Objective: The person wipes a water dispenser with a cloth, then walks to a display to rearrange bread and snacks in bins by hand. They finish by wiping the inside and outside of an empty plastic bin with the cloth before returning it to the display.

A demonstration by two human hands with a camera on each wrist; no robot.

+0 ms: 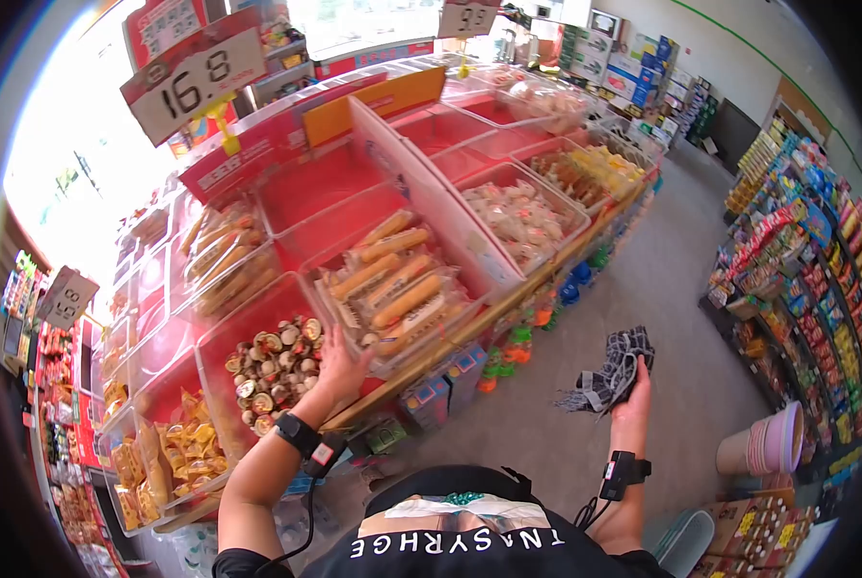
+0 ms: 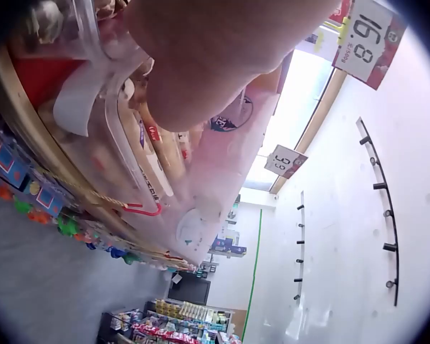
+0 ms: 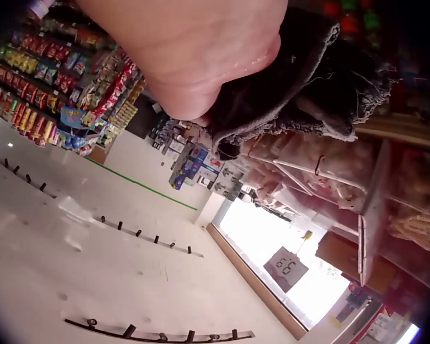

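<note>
My left hand (image 1: pixel 342 368) is at the near corner of a clear plastic bin, over the divider between two kinds of snack. Its fingers point toward long wrapped bread sticks (image 1: pixel 407 289); beside it lie small round brown-and-cream packs (image 1: pixel 275 371) in the neighbouring red-lined bin. In the left wrist view the hand (image 2: pixel 222 50) hangs over the bread sticks, fingertips out of sight. Away from the display, over the aisle, my right hand (image 1: pixel 631 405) holds a crumpled dark checked cloth (image 1: pixel 619 371) with frayed edges. The cloth (image 3: pixel 301 93) hangs past the palm in the right wrist view.
A wooden edge (image 1: pixel 392 390) runs along the front of the display. Price signs (image 1: pixel 195 77) stand above the bins. Yellow-wrapped snacks (image 1: pixel 185 448) fill a bin at the left. Across the aisle are packed shelves (image 1: pixel 816 279), stacked buckets (image 1: pixel 768 438) and cartons (image 1: pixel 754 530).
</note>
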